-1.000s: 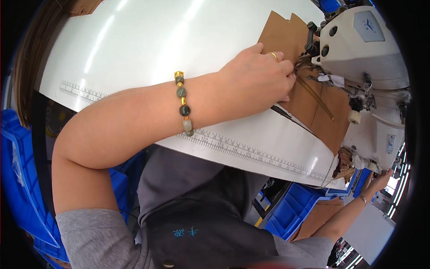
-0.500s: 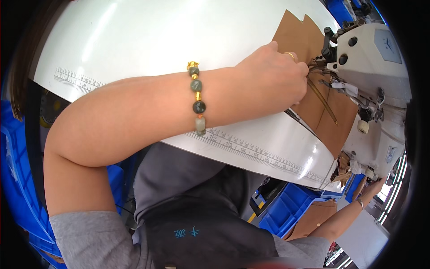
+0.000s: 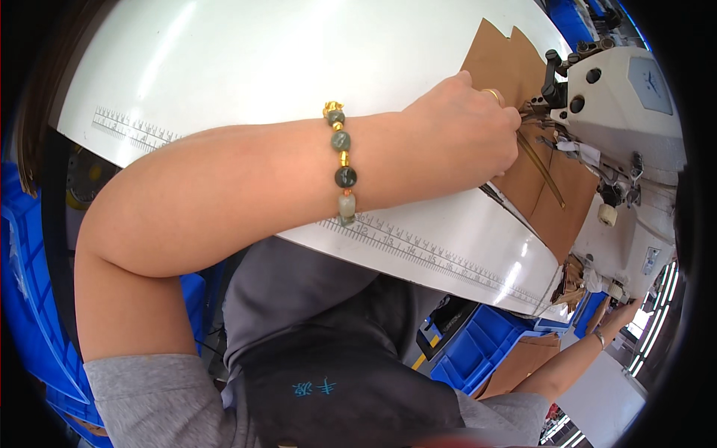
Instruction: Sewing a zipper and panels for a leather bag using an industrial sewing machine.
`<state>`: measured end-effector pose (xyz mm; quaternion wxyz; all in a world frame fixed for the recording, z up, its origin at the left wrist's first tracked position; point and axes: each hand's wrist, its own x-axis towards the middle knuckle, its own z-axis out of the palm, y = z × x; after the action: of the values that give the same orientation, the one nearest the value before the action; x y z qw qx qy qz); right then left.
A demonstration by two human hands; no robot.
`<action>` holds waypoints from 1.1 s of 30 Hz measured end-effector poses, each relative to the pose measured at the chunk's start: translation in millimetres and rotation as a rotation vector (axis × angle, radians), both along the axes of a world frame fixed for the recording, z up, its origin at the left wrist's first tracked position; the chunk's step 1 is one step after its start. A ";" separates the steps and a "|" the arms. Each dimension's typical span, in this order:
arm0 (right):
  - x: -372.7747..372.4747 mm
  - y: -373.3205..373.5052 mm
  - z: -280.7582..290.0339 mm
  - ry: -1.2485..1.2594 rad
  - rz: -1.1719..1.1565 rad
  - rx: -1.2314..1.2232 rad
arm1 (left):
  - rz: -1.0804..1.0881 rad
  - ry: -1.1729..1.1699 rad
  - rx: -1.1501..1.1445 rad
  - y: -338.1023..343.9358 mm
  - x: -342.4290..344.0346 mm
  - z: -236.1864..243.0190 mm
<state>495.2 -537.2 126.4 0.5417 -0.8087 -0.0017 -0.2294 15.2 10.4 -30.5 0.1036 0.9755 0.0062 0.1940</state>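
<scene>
My left hand [image 3: 470, 134], with a ring on one finger and a beaded bracelet at the wrist, lies on a brown flat panel [image 3: 556, 198] beside the sewing machine's needle area. Its fingers are curled and closed at the panel; the fingertips are hidden under the hand. A narrow brass-coloured strip [image 3: 543, 170] slants across the panel. The white sewing machine [image 3: 612, 89] stands at the right, its metal parts close to my knuckles. My right hand [image 3: 621, 317] is at the far right, against the machine's end, its fingers too small and partly hidden to read.
The white tabletop [image 3: 261, 60] carries a printed ruler scale along its near edge. Blue crates [image 3: 478, 351] stand below the table, with brown sheets [image 3: 523, 362] next to them. More blue crates [image 3: 33, 299] are at the left. Scraps [image 3: 571, 284] hang at the table's right corner.
My left hand has slid slightly to the right, toward the machine, its fingers staying curled. The brown panel appears slightly shifted. My right hand looks about the same.
</scene>
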 end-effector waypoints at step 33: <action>-179.9 117.0 -76.6 -0.751 -0.038 -0.131 | -0.061 0.055 0.036 -2.0 2.8 28.2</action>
<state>315.3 -420.2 49.8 0.4461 -0.7011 -0.1996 -0.5193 17.9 8.4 -2.3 0.0917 0.9819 -0.0241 0.1638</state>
